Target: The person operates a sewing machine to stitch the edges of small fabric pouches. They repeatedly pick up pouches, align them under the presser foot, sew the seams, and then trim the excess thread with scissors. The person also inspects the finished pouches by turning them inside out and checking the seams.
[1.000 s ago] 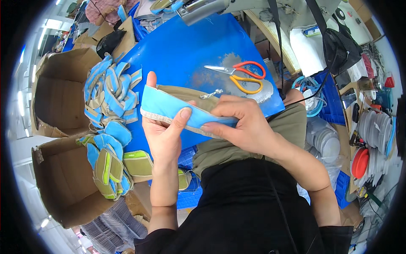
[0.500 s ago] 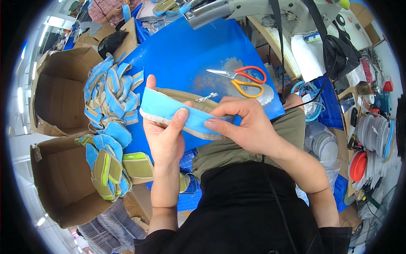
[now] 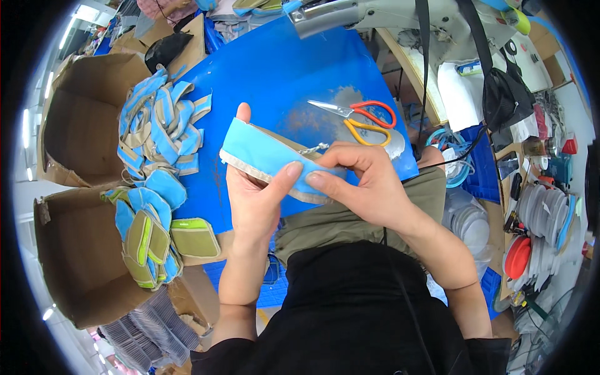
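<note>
A light blue fabric strip (image 3: 259,149) with a pale edging and a khaki back is stretched between my hands above the blue table (image 3: 250,69). My left hand (image 3: 259,197) grips its middle, thumb on the blue face and fingers behind. At the strip's right end, my right hand (image 3: 362,181) pinches it between thumb and fingers. Just beyond the strip lies a small silvery twisted piece (image 3: 314,149), partly hidden by it. Scissors (image 3: 350,112) with one red and one yellow handle rest open on the table, past my right hand.
Blue and khaki strips (image 3: 165,125) are heaped at the table's left edge, with green-trimmed fabric pieces (image 3: 150,234) nearer me. Two cardboard boxes (image 3: 81,250) stand at the left. A sewing machine (image 3: 337,17) reaches over the far edge; a black bag (image 3: 507,97) hangs at right.
My left hand has slid along the strip toward my right hand, and the strip's left end now tilts up more. The whole view has shifted slightly.
</note>
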